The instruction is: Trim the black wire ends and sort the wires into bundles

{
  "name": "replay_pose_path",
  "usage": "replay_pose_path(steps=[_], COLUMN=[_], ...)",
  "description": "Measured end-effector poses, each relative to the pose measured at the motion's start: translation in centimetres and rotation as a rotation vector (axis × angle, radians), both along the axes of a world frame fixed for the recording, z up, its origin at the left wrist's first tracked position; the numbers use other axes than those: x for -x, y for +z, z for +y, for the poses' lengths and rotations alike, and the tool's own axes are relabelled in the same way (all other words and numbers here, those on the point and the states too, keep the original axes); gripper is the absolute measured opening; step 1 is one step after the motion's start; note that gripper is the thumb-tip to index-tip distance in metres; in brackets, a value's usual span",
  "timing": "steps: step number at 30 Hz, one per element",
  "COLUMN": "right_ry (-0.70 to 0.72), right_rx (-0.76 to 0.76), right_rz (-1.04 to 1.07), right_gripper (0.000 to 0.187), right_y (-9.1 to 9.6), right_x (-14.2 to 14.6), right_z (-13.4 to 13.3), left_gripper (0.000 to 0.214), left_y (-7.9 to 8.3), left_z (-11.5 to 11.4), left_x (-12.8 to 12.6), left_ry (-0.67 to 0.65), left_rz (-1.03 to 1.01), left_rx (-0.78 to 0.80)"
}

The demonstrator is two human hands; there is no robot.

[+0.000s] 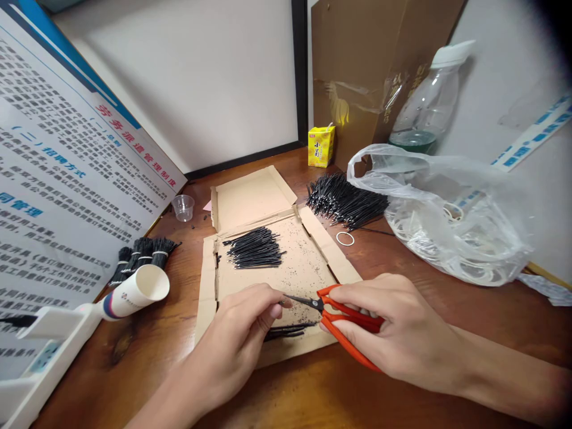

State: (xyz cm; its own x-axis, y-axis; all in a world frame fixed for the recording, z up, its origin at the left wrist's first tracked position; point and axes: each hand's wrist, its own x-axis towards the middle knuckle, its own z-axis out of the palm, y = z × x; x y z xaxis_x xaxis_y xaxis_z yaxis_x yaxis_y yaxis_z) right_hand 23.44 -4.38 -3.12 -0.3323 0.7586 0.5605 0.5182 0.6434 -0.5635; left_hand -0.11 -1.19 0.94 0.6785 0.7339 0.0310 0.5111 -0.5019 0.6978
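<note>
My right hand (397, 328) grips a pair of red-handled scissors (351, 310), their dark blades pointing left. The blade tips meet the fingertips of my left hand (243, 325), which is closed in a pinch. What sits between those fingers is too small to make out. Below both hands lies an unfolded cardboard box (290, 262), strewn with tiny black scraps. A few black strips (292, 329) lie on it just under the blades, partly hidden by my left hand. Farther back on the cardboard is a neat pile of short black strips (254, 247).
A larger heap of black strips (348, 199) lies right of the cardboard, near a white rubber ring (345, 239) and a plastic bag of rings (456, 238). Banded bundles (143, 256), a tilted paper cup (136, 292) and a small clear cup (183, 208) are left. A yellow drink carton (320, 146) stands behind.
</note>
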Motion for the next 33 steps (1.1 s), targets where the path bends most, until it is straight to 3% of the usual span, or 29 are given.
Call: replay_pose_path(steps=[24, 33], right_ry=[0.024, -0.003], right_rx=[0.009, 0.027], right_rz=[-0.028, -0.004], right_gripper=[0.019, 0.010], right_y=[0.10, 0.13], right_x=[0.01, 0.07], right_z=[0.07, -0.04], left_gripper=[0.027, 0.026], left_y=[0.03, 0.14], left_z=[-0.44, -0.23], left_x=[-0.14, -0.24], left_ry=[0.019, 0.014], left_rz=[0.008, 0.011], left_rx=[0.002, -0.019])
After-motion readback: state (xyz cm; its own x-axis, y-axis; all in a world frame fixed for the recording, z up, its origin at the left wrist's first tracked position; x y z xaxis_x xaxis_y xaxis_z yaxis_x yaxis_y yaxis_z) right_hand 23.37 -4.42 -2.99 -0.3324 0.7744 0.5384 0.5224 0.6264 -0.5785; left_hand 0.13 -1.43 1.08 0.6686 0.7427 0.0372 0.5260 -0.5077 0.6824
